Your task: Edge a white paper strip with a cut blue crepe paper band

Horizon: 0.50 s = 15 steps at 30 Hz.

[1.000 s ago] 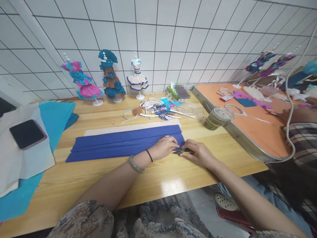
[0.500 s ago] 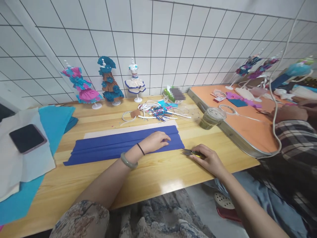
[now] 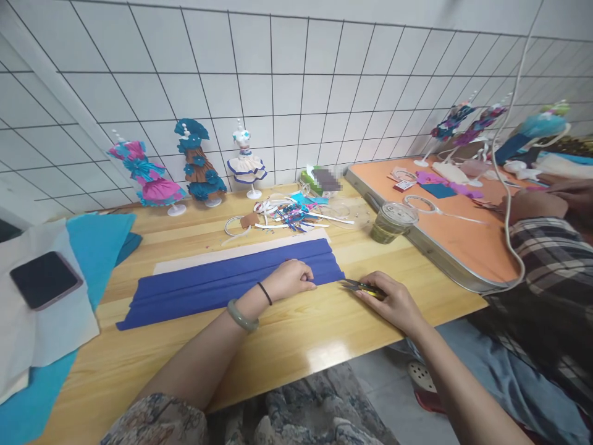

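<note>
Right, the blue paper (image 3: 208, 283) lies on the worktop (image 3: 296, 334), one long strip stretching left to right, its left end slanting towards the front edge. One pale sheet (image 3: 176, 266) peeks out along its far side. Here's the left hand (image 3: 290, 278), its grip curled over the near edge, towards the right end; whether it pinches anything, I can't tell. Over in the right hand (image 3: 396, 300), the grip is closed around one pair of scissors (image 3: 361, 286), blades pointing left, tips just beside the paper's near right corner. So the paper sits left of that grip. Counting the rest: three dressed figures (image 3: 201, 167) at the back, one phone (image 3: 45, 279), one lidded cup (image 3: 393, 224).
</note>
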Each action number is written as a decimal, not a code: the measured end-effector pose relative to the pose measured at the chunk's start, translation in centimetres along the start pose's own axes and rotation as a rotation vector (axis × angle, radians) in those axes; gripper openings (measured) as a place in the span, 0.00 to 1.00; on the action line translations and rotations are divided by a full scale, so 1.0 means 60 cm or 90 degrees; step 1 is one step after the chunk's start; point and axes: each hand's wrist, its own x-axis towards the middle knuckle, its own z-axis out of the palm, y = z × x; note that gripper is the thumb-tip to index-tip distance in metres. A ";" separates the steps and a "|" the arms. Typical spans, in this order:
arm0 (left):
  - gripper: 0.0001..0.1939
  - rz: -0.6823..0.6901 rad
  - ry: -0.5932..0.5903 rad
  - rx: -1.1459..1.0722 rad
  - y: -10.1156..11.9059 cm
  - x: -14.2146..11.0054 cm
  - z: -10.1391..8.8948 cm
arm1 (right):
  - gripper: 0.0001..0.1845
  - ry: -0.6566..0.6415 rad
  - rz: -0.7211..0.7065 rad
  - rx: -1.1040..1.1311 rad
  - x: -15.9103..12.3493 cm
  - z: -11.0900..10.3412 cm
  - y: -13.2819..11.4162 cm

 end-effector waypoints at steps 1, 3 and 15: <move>0.09 -0.001 0.006 -0.018 0.000 0.000 0.001 | 0.11 -0.006 -0.007 -0.003 0.000 -0.001 -0.002; 0.08 -0.009 0.012 -0.059 -0.002 0.000 0.004 | 0.11 -0.015 -0.020 -0.010 -0.001 -0.003 -0.006; 0.12 -0.066 -0.017 -0.216 -0.014 0.003 0.001 | 0.12 -0.035 -0.014 -0.087 0.020 0.001 -0.021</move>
